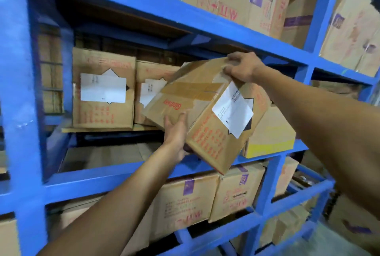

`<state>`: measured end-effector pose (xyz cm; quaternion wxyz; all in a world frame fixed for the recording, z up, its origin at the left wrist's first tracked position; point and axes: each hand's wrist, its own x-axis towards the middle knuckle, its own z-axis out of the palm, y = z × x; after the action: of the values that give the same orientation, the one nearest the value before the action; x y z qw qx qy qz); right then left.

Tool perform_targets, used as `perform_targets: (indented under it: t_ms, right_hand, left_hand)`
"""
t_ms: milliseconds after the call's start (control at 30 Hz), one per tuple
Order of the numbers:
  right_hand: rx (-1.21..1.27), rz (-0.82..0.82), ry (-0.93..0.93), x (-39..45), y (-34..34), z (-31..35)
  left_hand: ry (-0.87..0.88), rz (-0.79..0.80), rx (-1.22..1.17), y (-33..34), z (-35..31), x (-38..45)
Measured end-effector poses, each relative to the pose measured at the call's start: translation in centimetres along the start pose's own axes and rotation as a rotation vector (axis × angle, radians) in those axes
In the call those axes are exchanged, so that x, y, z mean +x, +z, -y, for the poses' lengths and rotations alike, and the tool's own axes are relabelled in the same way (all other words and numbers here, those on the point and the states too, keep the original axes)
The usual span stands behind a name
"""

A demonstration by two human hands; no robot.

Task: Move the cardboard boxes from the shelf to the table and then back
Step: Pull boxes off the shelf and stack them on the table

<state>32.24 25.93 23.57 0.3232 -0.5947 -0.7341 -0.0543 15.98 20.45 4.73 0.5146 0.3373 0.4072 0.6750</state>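
Between shelf point(144, 170) beams, tilted box point(202, 109), both hands gripping.

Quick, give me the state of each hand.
Left hand: holding the tilted box from underneath.
Right hand: gripping the same box's top corner.

Red print on the held box point(205, 111) — blurred (unreadable).

Held box point(202, 109): brown cardboard, taped seam, white label, red print; sat tilted at centre frame, at the shelf front.
Shelved boxes point(102, 89): two similar, upright, centre left.
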Motion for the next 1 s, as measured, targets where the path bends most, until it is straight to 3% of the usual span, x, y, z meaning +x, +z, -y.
perform_targets:
  t_ms: [100, 267, 500, 600, 833, 1000]
  right_hand:
    - [0.125, -0.011, -0.011, -0.2, 0.1, -0.8]
    - [0.096, -0.075, -0.088, -3.7, -1.0, -2.4]
    - [-0.087, 0.227, -0.082, -6.6, -5.3, -4.6]
    - [0.024, 0.323, -0.001, -8.6, -5.5, -4.6]
    - [-0.197, 0.044, -0.051, -16.7, -2.6, -2.1]
    - [-0.199, 0.038, 0.051, -21.5, -2.2, 0.6]
  left_hand:
    - [-0.088, -0.015, -0.071, -0.1, -0.3, 0.8]
    - [-0.109, -0.008, -0.085, -1.5, 0.1, 0.9]
    - [0.069, -0.028, 0.144, -2.1, 2.1, -2.1]
    - [0.15, -0.012, 0.182, -2.0, 3.4, -3.2]
    - [0.195, 0.035, 0.27, -5.9, 6.2, -4.5]
    - [0.241, 0.131, 0.296, -9.2, 6.2, -7.3]
